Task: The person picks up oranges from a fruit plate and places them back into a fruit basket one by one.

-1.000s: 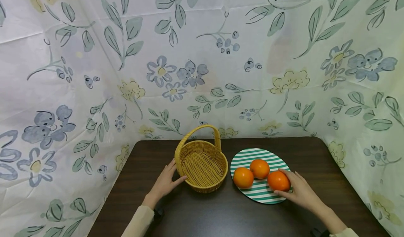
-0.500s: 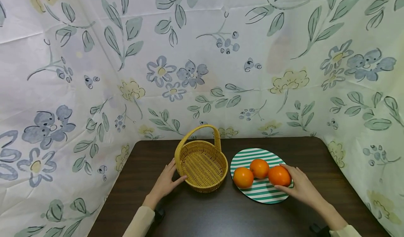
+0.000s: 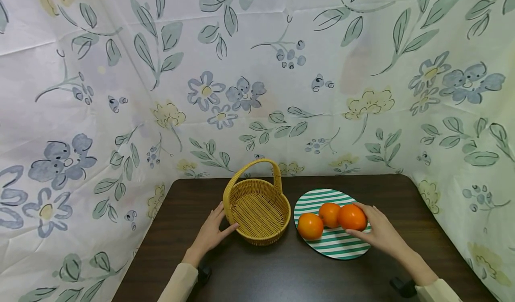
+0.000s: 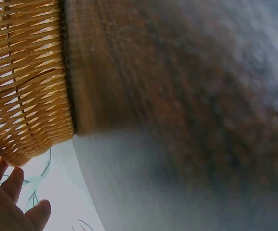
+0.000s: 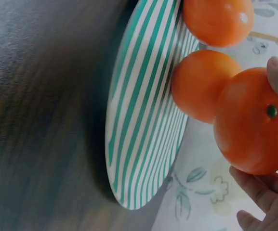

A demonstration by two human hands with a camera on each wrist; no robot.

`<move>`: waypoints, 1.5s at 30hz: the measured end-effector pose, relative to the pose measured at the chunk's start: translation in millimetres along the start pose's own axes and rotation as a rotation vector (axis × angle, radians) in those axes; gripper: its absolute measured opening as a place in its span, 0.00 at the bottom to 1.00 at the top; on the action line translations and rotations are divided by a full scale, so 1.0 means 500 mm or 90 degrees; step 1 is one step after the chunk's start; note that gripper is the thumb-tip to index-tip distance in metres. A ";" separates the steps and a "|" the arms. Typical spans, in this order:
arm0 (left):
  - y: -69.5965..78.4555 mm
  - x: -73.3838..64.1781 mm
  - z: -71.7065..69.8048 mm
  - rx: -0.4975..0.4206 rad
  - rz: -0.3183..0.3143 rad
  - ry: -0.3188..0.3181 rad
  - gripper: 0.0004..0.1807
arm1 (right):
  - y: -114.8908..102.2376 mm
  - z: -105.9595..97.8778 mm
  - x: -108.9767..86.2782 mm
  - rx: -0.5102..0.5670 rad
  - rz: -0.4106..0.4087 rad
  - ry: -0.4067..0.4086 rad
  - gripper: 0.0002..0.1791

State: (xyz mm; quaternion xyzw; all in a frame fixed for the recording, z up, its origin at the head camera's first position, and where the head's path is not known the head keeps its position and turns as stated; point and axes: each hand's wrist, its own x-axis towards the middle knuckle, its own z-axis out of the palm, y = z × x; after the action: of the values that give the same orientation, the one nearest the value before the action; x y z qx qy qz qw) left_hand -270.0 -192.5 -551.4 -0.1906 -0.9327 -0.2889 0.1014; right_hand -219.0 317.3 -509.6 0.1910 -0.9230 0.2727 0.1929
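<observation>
In the head view, my left hand (image 3: pixel 209 234) touches the left side of a yellow wicker basket (image 3: pixel 258 210) with an arched handle, thumb and fingers spread against its wall. The left wrist view shows the fingertips right at the basket's woven wall (image 4: pixel 30 91). My right hand (image 3: pixel 380 232) grips an orange (image 3: pixel 352 217) between thumb and fingers, close over a green-and-white striped plate (image 3: pixel 342 249). A small green spot shows on this orange (image 5: pixel 252 130) in the right wrist view. Two other oranges, a front one (image 3: pixel 310 226) and a back one (image 3: pixel 330 214), lie on the plate.
The basket and plate stand side by side on a dark brown table (image 3: pixel 265 275), the plate to the right. A floral cloth (image 3: pixel 281 91) hangs behind the table and along both sides.
The right hand has shifted the gripped orange slightly up and to the left, so it now overlaps the back orange in the head view. The left hand and basket stay put.
</observation>
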 end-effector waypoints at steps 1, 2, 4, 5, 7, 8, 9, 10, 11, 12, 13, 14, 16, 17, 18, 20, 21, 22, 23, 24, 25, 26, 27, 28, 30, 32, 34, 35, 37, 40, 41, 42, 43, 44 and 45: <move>0.000 0.000 0.000 -0.001 -0.003 -0.002 0.40 | -0.001 -0.001 0.003 0.002 0.001 -0.002 0.44; 0.000 0.000 0.000 -0.002 -0.004 -0.005 0.40 | -0.002 -0.001 0.005 0.005 0.002 -0.004 0.44; -0.001 0.001 0.000 -0.005 -0.008 -0.009 0.40 | -0.004 -0.002 0.009 0.007 0.004 -0.007 0.44; -0.002 0.002 0.000 -0.004 -0.007 -0.010 0.40 | -0.005 -0.002 0.011 0.006 0.006 -0.008 0.45; -0.004 0.002 0.001 -0.005 -0.005 -0.009 0.40 | -0.007 -0.002 0.015 0.002 0.008 -0.007 0.45; -0.005 0.002 0.002 -0.005 -0.003 -0.008 0.39 | -0.008 -0.002 0.016 -0.001 0.007 -0.006 0.45; -0.006 0.002 0.002 -0.004 -0.002 -0.006 0.39 | -0.009 -0.001 0.018 -0.002 0.005 -0.004 0.45; -0.006 0.002 0.002 -0.002 -0.001 -0.005 0.39 | -0.011 0.000 0.020 -0.002 0.001 -0.002 0.45; -0.005 0.001 0.002 -0.003 -0.001 -0.003 0.39 | -0.013 0.000 0.022 -0.002 -0.001 -0.001 0.45; -0.004 0.001 0.002 -0.005 -0.002 -0.003 0.39 | -0.015 0.001 0.023 -0.001 -0.003 0.000 0.45; -0.004 0.001 0.002 -0.007 -0.002 -0.002 0.39 | -0.017 0.002 0.025 0.002 -0.006 0.000 0.46; -0.003 0.001 0.002 -0.009 -0.003 -0.002 0.39 | -0.019 0.002 0.026 0.004 -0.007 0.001 0.46; -0.002 0.001 0.002 -0.009 -0.003 -0.002 0.39 | -0.023 0.003 0.029 0.009 -0.005 -0.001 0.46; -0.002 0.002 0.002 -0.008 -0.002 -0.002 0.39 | -0.025 0.003 0.031 0.011 -0.004 -0.002 0.46; -0.002 0.003 0.003 -0.007 -0.003 -0.002 0.39 | -0.026 0.004 0.032 0.011 -0.002 -0.002 0.46; -0.003 0.004 0.003 -0.005 -0.002 -0.002 0.39 | -0.029 0.005 0.035 0.008 -0.002 0.000 0.46; -0.003 0.004 0.003 -0.003 -0.002 -0.003 0.39 | -0.029 0.006 0.037 0.008 -0.003 0.000 0.46; -0.003 0.004 0.004 -0.002 -0.003 -0.004 0.39 | -0.030 0.006 0.039 0.008 -0.003 -0.001 0.46; -0.002 0.004 0.003 -0.003 -0.004 -0.004 0.39 | -0.031 0.007 0.040 0.008 -0.005 0.000 0.46; -0.002 0.004 0.003 -0.006 -0.005 -0.004 0.39 | -0.032 0.008 0.043 0.009 -0.008 0.000 0.46; -0.002 0.003 0.003 -0.008 -0.005 -0.002 0.39 | -0.033 0.009 0.045 0.012 -0.010 -0.003 0.46; -0.002 0.003 0.003 -0.009 -0.005 -0.001 0.39 | -0.035 0.009 0.048 0.016 -0.012 -0.005 0.46; -0.001 0.002 0.002 -0.011 -0.005 0.000 0.39 | -0.037 0.010 0.050 0.018 -0.014 -0.006 0.46; -0.001 0.001 0.002 -0.013 -0.002 0.004 0.39 | -0.039 0.011 0.053 0.021 -0.015 -0.007 0.46; 0.001 0.000 0.001 -0.017 0.000 0.010 0.38 | -0.044 0.012 0.058 0.025 -0.018 -0.008 0.46; 0.002 -0.001 0.001 -0.015 0.003 0.014 0.38 | -0.048 0.014 0.062 0.029 -0.018 -0.006 0.46; 0.003 -0.001 0.001 -0.011 0.006 0.017 0.38 | -0.052 0.016 0.066 0.033 -0.016 -0.007 0.46; 0.003 -0.001 0.001 -0.010 0.003 0.015 0.38 | -0.053 0.017 0.067 0.034 -0.015 -0.008 0.46; 0.003 -0.001 0.001 -0.009 0.002 0.016 0.38 | -0.056 0.019 0.070 0.037 -0.013 -0.012 0.46; 0.002 -0.001 0.001 -0.013 -0.005 0.011 0.38 | -0.060 0.023 0.073 0.039 -0.010 -0.020 0.45; 0.001 -0.001 0.001 -0.014 -0.008 0.010 0.38 | -0.061 0.024 0.074 0.041 -0.010 -0.021 0.45; 0.000 -0.001 0.002 -0.015 -0.011 0.008 0.38 | -0.062 0.026 0.075 0.042 -0.010 -0.021 0.45; 0.000 -0.001 0.002 -0.015 -0.012 0.007 0.38 | -0.063 0.027 0.076 0.043 -0.010 -0.022 0.45; -0.001 -0.001 0.002 -0.016 -0.015 0.005 0.39 | -0.063 0.028 0.077 0.044 -0.011 -0.021 0.45; -0.001 -0.001 0.002 -0.016 -0.015 0.004 0.39 | -0.064 0.029 0.078 0.044 -0.011 -0.019 0.45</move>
State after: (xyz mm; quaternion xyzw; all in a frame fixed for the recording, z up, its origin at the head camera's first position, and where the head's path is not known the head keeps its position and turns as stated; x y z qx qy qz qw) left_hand -269.8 -192.5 -552.7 -0.1797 -0.9310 -0.3022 0.0983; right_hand -241.1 274.6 -489.1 0.2099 -0.9141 0.2999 0.1744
